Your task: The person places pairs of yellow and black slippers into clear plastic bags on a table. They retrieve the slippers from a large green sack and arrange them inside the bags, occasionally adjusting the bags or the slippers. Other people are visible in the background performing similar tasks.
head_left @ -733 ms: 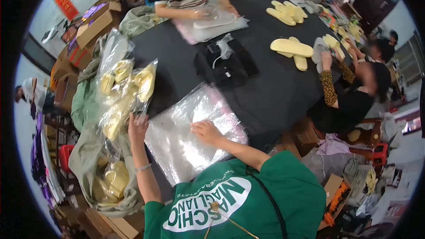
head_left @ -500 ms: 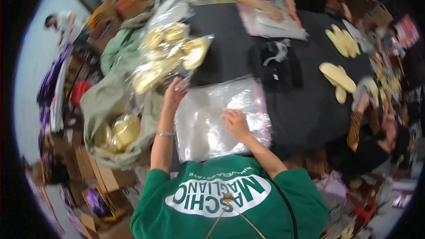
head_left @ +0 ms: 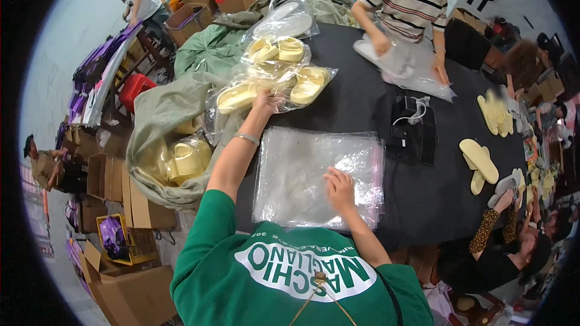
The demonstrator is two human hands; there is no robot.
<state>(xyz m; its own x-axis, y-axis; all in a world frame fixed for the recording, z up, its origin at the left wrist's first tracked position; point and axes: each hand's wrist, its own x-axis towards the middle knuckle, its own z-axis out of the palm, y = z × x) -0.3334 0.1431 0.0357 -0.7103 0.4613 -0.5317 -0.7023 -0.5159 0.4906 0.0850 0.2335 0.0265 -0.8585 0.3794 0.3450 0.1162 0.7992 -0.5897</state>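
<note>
My left hand point(head_left: 266, 102) reaches forward to the near edge of a pile of yellow slippers point(head_left: 309, 86) in clear plastic bags. Its fingers are closed on the bagged slippers and partly hidden among the plastic. Flat on the black table point(head_left: 417, 196) in front of me lies a stack of clear plastic bags point(head_left: 290, 169), pinkish along its right edge. My right hand point(head_left: 340, 188) rests on the right part of this stack, fingers stretched out and holding nothing. Behind the yellow pairs lies a bag of whitish slippers point(head_left: 290, 24).
An open greenish sack point(head_left: 160, 124) with bagged yellow slippers stands at the left. Across the table a person handles pale slippers in a bag point(head_left: 408, 63). A black device with a white cable point(head_left: 417, 118) and loose yellow slippers point(head_left: 480, 160) lie to the right. Another person holds grey slippers point(head_left: 504, 190).
My left hand has moved forward, from the pile's near edge in among the bagged slippers. My right hand stays on the bag stack. The whole view has shifted with my head.
</note>
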